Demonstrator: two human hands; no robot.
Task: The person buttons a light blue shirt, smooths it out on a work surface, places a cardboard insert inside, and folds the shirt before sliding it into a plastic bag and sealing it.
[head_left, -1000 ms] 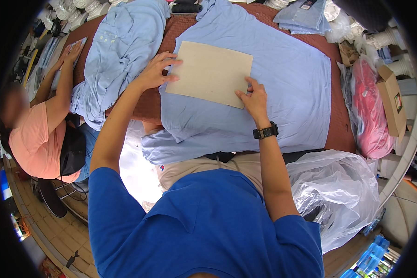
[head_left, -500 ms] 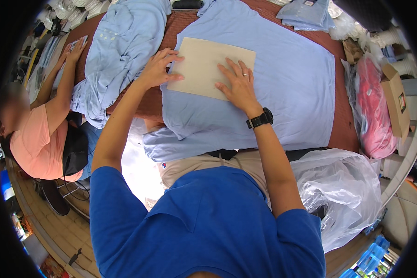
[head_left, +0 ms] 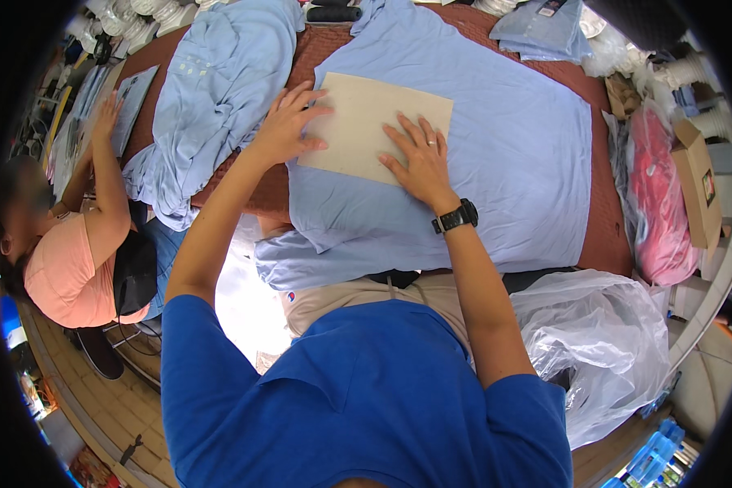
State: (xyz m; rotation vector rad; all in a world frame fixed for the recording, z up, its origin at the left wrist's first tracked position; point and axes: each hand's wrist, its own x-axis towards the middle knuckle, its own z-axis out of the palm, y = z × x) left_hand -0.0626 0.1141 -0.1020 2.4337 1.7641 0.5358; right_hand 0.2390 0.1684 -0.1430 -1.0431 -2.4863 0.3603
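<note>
Brown-covered bench [head_left: 614, 232] | right hand [head_left: 421, 163] open, spread on the beige board [head_left: 362, 118] | left hand [head_left: 286, 132] open, curved at its left edge | board flat on light-blue garment [head_left: 516, 163], probably light, stiff; best held by opposite edges | bagged garment [head_left: 541, 31] beyond

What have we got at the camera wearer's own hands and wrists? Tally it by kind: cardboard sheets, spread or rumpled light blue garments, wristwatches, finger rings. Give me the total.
Cardboard sheet: 1
Light blue garments: 2 (spread garment, rumpled garment)
Black wristwatch: 1
Finger ring: 1
Total: 5
</note>
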